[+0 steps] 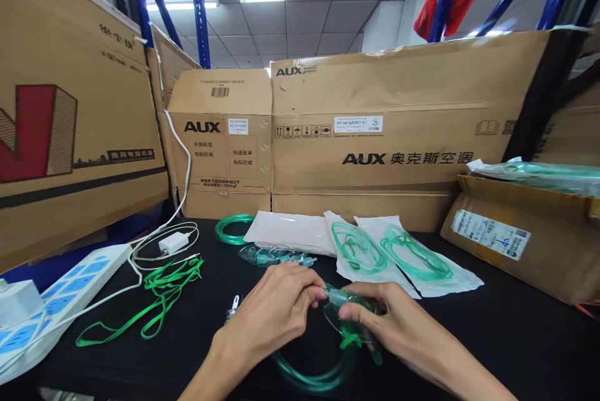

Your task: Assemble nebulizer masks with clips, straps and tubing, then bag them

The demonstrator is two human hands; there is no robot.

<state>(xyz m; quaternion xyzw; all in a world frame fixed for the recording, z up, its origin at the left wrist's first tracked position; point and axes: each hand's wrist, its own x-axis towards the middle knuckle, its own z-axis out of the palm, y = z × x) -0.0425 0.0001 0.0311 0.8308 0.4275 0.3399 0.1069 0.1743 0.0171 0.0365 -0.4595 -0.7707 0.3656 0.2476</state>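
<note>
A clear oxygen mask [334, 321] with a pale green connector [336, 296] is gripped in my right hand [391, 315], thumb on top and fingers behind. My left hand [277, 298] is closed in a pinch at the connector's narrow end; its fingers cover what they hold there. Below the mask hangs a bright green clip-like piece [349, 337]. A loop of green tubing [315, 382] curves on the black table under both hands; its ends are hidden. Just beyond my left hand lies a second clear mask [276, 256] with a green connector.
Green elastic straps [169, 288] and a white power strip [70, 298] with cables lie at left. Behind are a tubing coil [229, 231], a white packet [290, 229] and bagged tubing sets [359, 248]. A carton [553, 245] stands at right; large cartons [365, 138] wall the back.
</note>
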